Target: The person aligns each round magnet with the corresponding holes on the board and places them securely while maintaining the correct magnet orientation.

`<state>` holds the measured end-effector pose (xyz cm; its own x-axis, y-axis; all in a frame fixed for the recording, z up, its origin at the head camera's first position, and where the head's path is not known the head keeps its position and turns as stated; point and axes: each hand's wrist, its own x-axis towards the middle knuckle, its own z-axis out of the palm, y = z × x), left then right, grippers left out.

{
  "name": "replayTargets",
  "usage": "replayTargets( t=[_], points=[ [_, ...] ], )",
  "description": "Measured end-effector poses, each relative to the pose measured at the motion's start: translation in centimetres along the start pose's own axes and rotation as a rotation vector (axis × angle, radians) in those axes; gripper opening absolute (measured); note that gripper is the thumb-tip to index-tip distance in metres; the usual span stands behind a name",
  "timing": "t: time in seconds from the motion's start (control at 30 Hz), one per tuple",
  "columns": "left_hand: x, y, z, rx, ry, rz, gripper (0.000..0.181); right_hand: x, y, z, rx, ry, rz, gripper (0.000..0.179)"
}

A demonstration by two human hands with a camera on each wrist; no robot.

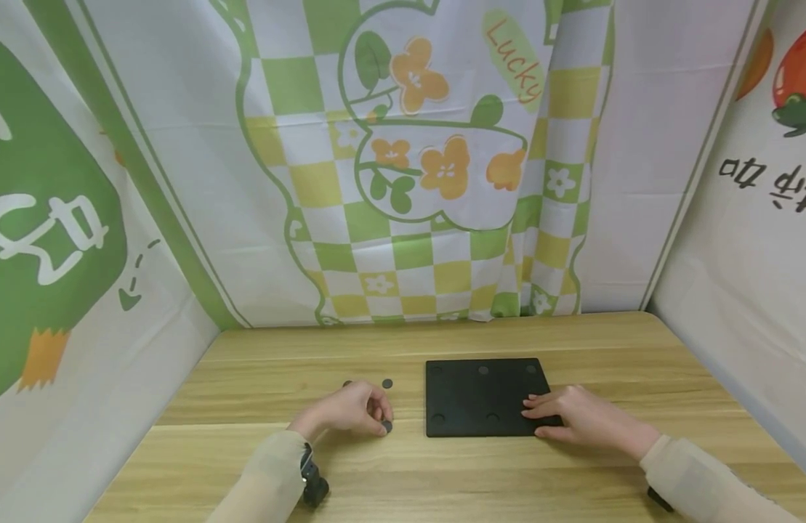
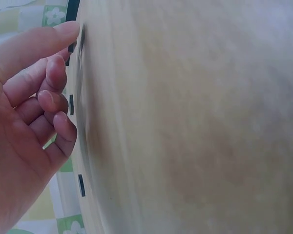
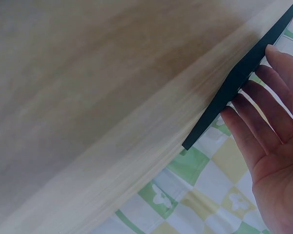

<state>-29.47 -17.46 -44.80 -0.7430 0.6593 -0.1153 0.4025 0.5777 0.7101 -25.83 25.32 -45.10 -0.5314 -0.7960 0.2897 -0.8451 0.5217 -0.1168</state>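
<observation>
In the head view my left hand (image 1: 350,408) is low over the table, its thumb and index fingertip pinching a small dark disc (image 1: 387,427) at the tabletop. Its other fingers are curled in the left wrist view. A second disc (image 1: 387,383) lies just beyond that hand, and a third disc (image 1: 347,383) is partly covered by it. To the right sits a flat black rectangular board (image 1: 464,396) with several round marks on its face; the back middle one looks greyer. My right hand (image 1: 575,415) rests its fingertips on the board's right side, with the thumb near the front corner.
The wooden table (image 1: 403,479) runs back to a checked green and yellow curtain (image 1: 403,254). Printed white cloth walls (image 1: 723,240) close off the left and right sides. A dark wrist device (image 1: 313,479) is strapped on the left sleeve.
</observation>
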Motion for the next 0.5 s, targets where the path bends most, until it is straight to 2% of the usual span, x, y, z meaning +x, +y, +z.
replayTargets(
  t=[0.27,0.5],
  points=[
    [0.46,0.39,0.18,0.002,0.025,0.003,0.017,0.06,-0.07,-0.11,0.002,-0.004,-0.002,0.029],
    [0.75,0.85,0.17,-0.014,0.014,0.002,0.017,0.07,-0.17,-0.20,0.005,-0.008,0.005,0.029]
  ],
)
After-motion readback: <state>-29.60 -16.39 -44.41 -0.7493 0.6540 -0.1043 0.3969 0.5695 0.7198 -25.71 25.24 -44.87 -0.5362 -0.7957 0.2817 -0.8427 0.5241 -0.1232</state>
